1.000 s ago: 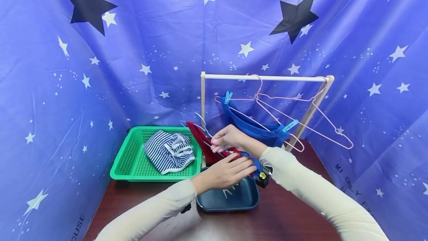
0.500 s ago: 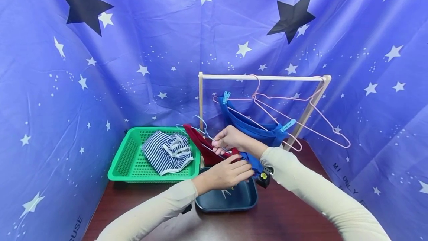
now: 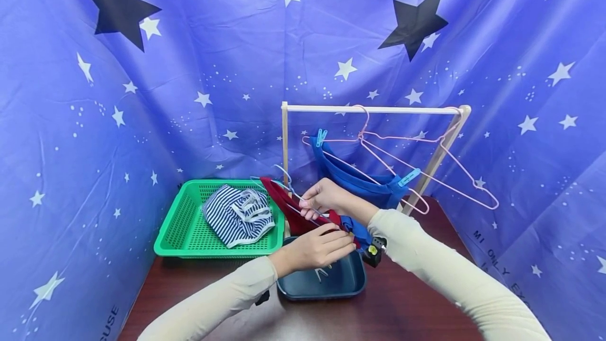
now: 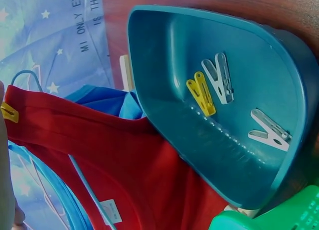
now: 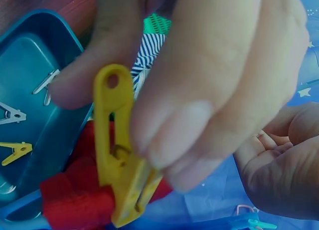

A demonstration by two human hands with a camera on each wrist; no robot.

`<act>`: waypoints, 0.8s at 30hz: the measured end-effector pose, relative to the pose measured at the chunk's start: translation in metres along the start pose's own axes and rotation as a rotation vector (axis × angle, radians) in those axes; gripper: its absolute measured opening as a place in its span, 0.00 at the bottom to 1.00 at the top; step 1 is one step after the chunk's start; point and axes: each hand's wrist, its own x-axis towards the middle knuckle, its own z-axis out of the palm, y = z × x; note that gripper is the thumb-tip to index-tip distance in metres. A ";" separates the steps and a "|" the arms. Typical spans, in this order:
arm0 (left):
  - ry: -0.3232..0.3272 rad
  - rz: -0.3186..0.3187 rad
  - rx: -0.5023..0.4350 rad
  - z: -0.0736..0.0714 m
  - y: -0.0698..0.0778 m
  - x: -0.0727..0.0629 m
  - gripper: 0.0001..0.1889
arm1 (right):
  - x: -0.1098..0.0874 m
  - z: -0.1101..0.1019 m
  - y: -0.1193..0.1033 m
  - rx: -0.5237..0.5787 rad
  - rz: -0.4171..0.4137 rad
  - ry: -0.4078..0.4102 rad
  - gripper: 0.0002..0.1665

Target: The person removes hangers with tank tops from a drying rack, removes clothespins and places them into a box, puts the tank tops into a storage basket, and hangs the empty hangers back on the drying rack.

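A red garment with a white label hangs on a light-blue wire hanger. My right hand pinches the hanger in the head view. A yellow clothespin bites the red cloth at the hanger's right end in the right wrist view. My left hand is at this clothespin, its thumb spread away from the fingers. Whether those fingers touch the clothespin, I cannot tell. More of my right hand appears behind, on the right of that view.
Below my hands, a dark-teal basin holds loose clothespins. At left, a green basket contains a striped garment. Behind, a wooden rack bears pink hangers, one with a blue garment clipped on.
My left hand has drawn back slightly to the left, so more cloth shows past its fingertips. The right hand keeps its hold on the hanger; the camera has shifted a little.
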 end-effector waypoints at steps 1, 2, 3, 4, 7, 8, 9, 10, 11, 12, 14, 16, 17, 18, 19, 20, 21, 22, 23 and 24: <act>0.004 -0.006 0.002 0.000 0.000 -0.001 0.21 | -0.001 0.000 0.000 -0.001 -0.002 0.002 0.12; -0.001 -0.014 0.004 -0.001 0.000 -0.002 0.20 | -0.001 0.000 0.000 0.000 -0.003 0.003 0.12; -0.007 -0.023 0.007 -0.001 0.000 -0.003 0.19 | -0.002 -0.001 0.000 0.005 -0.002 0.005 0.12; -0.012 -0.035 0.007 0.000 0.001 -0.005 0.17 | -0.002 -0.001 0.000 0.008 -0.002 0.006 0.12; -0.022 -0.066 0.005 0.003 0.004 -0.010 0.14 | -0.003 -0.001 0.001 0.024 0.002 0.005 0.10; -0.024 -0.075 0.002 0.004 0.005 -0.010 0.13 | -0.003 -0.001 0.001 0.027 0.003 0.004 0.10; -0.022 -0.082 -0.001 0.004 0.006 -0.011 0.13 | -0.003 -0.001 0.002 0.028 0.004 0.003 0.10; -0.021 -0.091 -0.007 0.005 0.007 -0.011 0.13 | -0.003 -0.001 0.002 0.027 0.003 0.000 0.11; -0.020 -0.097 -0.013 0.005 0.007 -0.010 0.13 | -0.003 -0.001 0.003 0.027 0.002 -0.002 0.11; -0.019 -0.106 -0.019 0.005 0.007 -0.010 0.13 | -0.002 -0.001 0.003 0.024 0.003 -0.003 0.11; -0.015 -0.124 -0.029 0.005 0.008 -0.009 0.13 | -0.002 -0.001 0.004 0.016 0.000 -0.004 0.11; -0.006 -0.134 -0.029 0.006 0.009 -0.009 0.12 | -0.002 -0.001 0.005 0.005 -0.002 -0.001 0.11; -0.001 -0.138 -0.028 0.007 0.009 -0.009 0.12 | -0.002 -0.001 0.005 0.000 -0.001 0.002 0.10; 0.006 -0.140 -0.025 0.008 0.009 -0.009 0.11 | -0.003 -0.002 0.005 -0.004 -0.001 0.004 0.10; 0.014 -0.142 -0.025 0.009 0.009 -0.009 0.11 | -0.003 -0.002 0.005 -0.005 0.001 0.007 0.10; 0.023 -0.142 -0.021 0.010 0.009 -0.008 0.11 | -0.004 -0.002 0.006 -0.007 0.001 0.009 0.10; 0.030 -0.144 -0.017 0.011 0.009 -0.008 0.11 | -0.004 -0.002 0.006 -0.007 0.002 0.010 0.10; 0.037 -0.146 -0.015 0.011 0.010 -0.008 0.11 | -0.004 -0.002 0.006 -0.007 0.001 0.011 0.10; 0.045 -0.147 -0.014 0.012 0.010 -0.007 0.12 | -0.004 -0.002 0.006 0.000 0.003 0.008 0.11; 0.053 -0.147 -0.013 0.012 0.010 -0.007 0.12 | -0.004 -0.002 0.006 0.006 0.004 0.007 0.11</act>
